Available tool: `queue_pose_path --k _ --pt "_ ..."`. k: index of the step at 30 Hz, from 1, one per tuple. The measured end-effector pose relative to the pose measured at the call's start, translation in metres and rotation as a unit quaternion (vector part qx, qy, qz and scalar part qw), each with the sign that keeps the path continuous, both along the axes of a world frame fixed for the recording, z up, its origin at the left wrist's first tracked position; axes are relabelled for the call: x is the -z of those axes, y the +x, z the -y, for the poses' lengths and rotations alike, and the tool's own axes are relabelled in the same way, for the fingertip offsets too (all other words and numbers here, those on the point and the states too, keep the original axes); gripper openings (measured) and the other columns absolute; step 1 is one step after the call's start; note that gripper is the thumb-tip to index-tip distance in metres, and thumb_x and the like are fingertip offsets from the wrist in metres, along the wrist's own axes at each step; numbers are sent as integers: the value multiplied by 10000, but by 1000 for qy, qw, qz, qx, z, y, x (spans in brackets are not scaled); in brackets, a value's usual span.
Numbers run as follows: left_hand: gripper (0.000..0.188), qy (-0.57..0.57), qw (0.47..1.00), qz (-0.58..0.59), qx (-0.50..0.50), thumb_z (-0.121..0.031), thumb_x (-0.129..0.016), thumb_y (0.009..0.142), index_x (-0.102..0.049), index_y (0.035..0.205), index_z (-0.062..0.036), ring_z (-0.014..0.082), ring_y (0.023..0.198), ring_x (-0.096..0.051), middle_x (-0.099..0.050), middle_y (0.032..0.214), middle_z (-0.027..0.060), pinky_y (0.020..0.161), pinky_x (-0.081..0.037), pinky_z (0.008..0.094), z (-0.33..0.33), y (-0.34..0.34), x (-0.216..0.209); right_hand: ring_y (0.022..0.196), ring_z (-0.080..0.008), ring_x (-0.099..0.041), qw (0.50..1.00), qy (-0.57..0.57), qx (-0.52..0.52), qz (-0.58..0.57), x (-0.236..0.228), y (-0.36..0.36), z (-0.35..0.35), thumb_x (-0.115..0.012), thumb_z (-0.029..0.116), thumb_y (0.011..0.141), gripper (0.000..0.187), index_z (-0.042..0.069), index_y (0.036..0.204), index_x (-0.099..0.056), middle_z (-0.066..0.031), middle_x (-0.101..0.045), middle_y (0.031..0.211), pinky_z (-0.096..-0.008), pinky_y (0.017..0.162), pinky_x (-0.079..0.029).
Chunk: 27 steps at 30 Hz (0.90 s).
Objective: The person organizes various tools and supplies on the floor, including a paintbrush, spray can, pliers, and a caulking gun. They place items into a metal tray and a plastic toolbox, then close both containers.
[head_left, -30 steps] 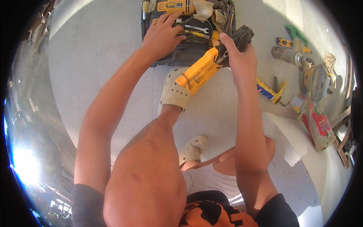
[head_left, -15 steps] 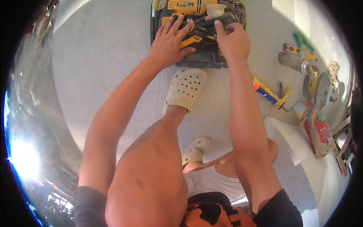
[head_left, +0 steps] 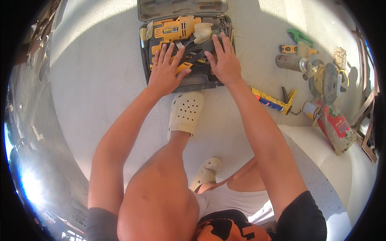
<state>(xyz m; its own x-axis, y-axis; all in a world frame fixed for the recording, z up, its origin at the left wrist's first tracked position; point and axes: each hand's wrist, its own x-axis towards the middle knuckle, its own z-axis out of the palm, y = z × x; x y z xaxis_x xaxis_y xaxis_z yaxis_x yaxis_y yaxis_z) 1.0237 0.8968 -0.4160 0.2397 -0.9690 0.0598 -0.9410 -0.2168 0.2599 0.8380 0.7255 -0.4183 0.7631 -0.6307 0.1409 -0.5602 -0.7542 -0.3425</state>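
Observation:
An opened black tool case (head_left: 144, 66) lies on the floor in front of me, its lid (head_left: 181, 9) folded back on the far side. A yellow power drill (head_left: 174, 30) sits across the case, beside a crumpled pale wrapping (head_left: 202, 33). My left hand (head_left: 165, 74) is open, fingers spread over the yellow handle end and the things below it. Over the right part of the contents rests my right hand (head_left: 225, 64), open with its fingers stretched out and thumb apart. Between them show a black strap or cord (head_left: 197, 57) and a yellow-handled tool (head_left: 184, 66); parts lie hidden under my fingers.
To the right lie a caulking gun (head_left: 275, 101), a spray can (head_left: 290, 62), a green-handled tool (head_left: 299, 36), a yellow level (head_left: 288, 49), a paintbrush (head_left: 304, 50), an angle grinder (head_left: 330, 82), a small tin (head_left: 311, 109) and a red-and-white bag (head_left: 337, 127). My beige clog (head_left: 186, 112) stands close before the case.
My right hand has gone from bent fingers at the black piece to lying flat with fingers extended. The view has shifted, bringing the lid into sight. My left hand stays spread on the contents.

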Motion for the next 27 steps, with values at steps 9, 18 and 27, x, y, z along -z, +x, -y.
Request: queue_pose_path --k 9,18,27 --pt "922 -88 836 -408 -356 -718 -479 1003 -356 1599 -25 394 1496 -381 -405 1602 248 1195 -357 496 64 181 -6 1460 -463 -407 978 71 156 122 15 25 24 -442 397 1095 620 -89 1480 -451 -331 -467 1524 -489 1191 -379" --pt "668 -38 648 -665 -370 -677 -589 971 -732 1195 -63 245 1090 -686 -762 1135 83 967 -489 482 160 208 16 1507 -438 -357 985 115 112 62 9 3 19 -417 404 1108 561 -21 1453 -538 -253 -429 1598 -476 1222 -338" --pt "1237 -167 611 -701 -329 -948 -218 874 -98 1669 -8 339 1542 -258 -262 1680 233 1269 -177 521 119 209 -38 1249 -322 -647 881 261 268 288 -45 -26 70 -434 474 1117 582 -28 1305 -660 -210 -694 1298 -423 1108 -470"
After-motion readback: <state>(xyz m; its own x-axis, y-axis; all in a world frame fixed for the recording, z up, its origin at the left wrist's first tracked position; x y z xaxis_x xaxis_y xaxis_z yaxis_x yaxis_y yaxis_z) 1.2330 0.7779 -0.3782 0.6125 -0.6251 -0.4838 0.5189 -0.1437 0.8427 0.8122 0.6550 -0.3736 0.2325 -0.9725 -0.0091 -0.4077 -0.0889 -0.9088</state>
